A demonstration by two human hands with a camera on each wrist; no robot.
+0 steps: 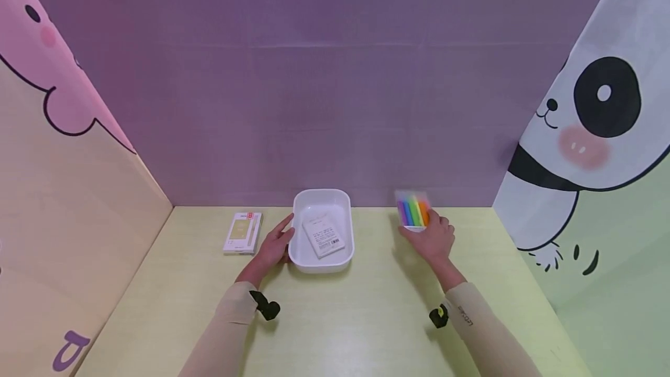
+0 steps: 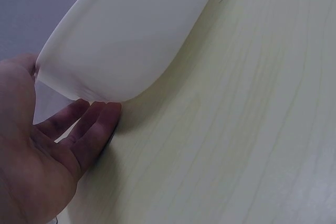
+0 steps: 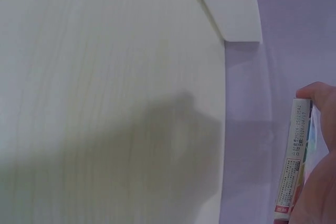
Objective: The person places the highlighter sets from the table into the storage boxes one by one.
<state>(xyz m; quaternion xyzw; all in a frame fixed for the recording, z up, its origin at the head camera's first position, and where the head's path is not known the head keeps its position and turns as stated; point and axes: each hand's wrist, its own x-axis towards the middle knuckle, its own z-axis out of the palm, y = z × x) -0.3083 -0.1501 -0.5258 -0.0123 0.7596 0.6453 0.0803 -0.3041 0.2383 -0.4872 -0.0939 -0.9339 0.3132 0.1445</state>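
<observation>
Head view: bright, even; soft shadows on table [image 1: 340,330]; coloured pack [image 1: 412,212] blurred at top. Left wrist: dimmer, pale glare lower right. Right wrist: dim, broad shadow

Two hands [image 1: 274,247] [image 1: 432,239], one tub [image 1: 321,203]
One packet [image 1: 323,235] within; one box [image 1: 242,234] at tub's nine o'clock; one blurred pack [image 1: 412,212], apparently, at three.

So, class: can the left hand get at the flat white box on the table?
Probably yes: the flat white box lies close beside the left hand, nothing between, though that hand grips the white tub and may need to let go first.
</observation>
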